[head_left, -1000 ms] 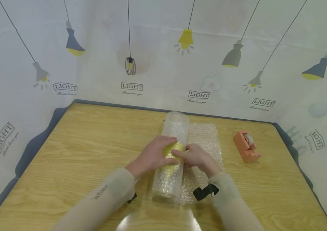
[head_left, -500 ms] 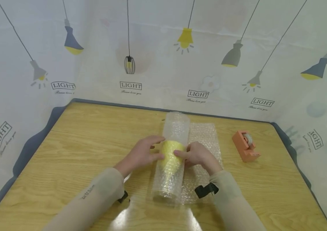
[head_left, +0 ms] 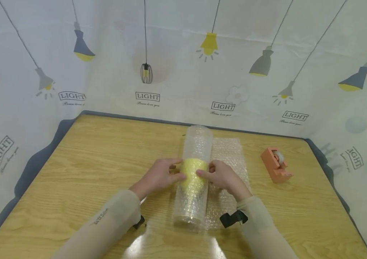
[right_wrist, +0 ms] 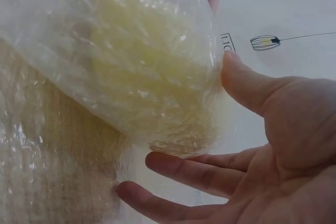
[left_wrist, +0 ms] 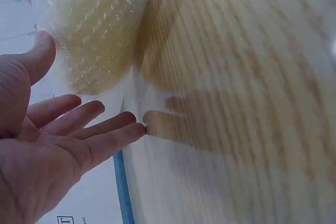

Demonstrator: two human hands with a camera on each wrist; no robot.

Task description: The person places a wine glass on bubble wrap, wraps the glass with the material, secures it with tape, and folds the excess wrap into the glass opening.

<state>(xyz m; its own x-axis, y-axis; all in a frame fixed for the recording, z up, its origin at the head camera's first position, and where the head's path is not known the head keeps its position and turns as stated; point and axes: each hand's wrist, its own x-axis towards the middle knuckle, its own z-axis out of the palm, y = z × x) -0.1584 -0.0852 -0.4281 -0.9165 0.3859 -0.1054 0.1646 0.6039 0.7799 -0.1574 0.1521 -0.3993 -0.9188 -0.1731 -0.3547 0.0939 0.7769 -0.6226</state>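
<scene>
A yellow object (head_left: 193, 171) shows through a roll of clear bubble wrap (head_left: 189, 201) lying lengthwise on the table. My left hand (head_left: 159, 174) is at the roll's left side, thumb tip right at the plastic. Its other fingers stretch out straight, as the left wrist view shows. On the right side, my right hand (head_left: 223, 176) lays its thumb on the wrapped yellow part. In the right wrist view its fingers (right_wrist: 178, 169) reach out, loosely extended, beside the roll. The flat end of the bubble wrap (head_left: 230, 154) spreads out to the right, partly under the right forearm.
An orange tape dispenser (head_left: 275, 165) with a roll of tape stands on the wooden table (head_left: 105, 151) to the right. Behind and at both sides hangs a white curtain (head_left: 177, 72) printed with lamps. A dark blue edge runs along its foot.
My left hand has come off the top of the roll and moved to its left side. The right hand keeps its thumb on the roll, which has shifted very slightly right.
</scene>
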